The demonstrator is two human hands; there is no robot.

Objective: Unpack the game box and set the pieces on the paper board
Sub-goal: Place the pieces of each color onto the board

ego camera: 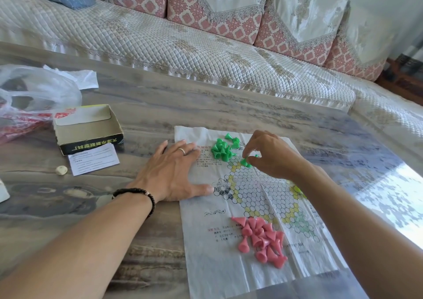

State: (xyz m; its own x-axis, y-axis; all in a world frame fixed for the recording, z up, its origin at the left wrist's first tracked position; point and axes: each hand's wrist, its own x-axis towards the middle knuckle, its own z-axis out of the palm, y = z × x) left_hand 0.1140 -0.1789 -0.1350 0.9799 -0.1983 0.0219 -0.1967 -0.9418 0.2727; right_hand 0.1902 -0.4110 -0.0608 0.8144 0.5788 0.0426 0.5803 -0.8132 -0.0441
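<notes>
- Flatly, the paper board (240, 207) is pressed to the table (160, 106) by the spread left hand (170, 173).
- A green piece (245, 162) is pinched by the right hand (272, 154) over the printed circles.
- Green pieces (223, 150) and pink pieces (263, 241) are heaped on the board.
- Chinese lettering on the open game box (88, 129) is seen but unreadable.

Counts on the table
One paper board (219, 264), one open box (88, 129), one die (61, 170), one leaflet (93, 159), two piece heaps: green (222, 149), pink (263, 239); singles uncountable.

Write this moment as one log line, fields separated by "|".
left hand flat on paper board | right hand pinches green piece over grid | green pile and pink pile unsorted | box empty
</notes>
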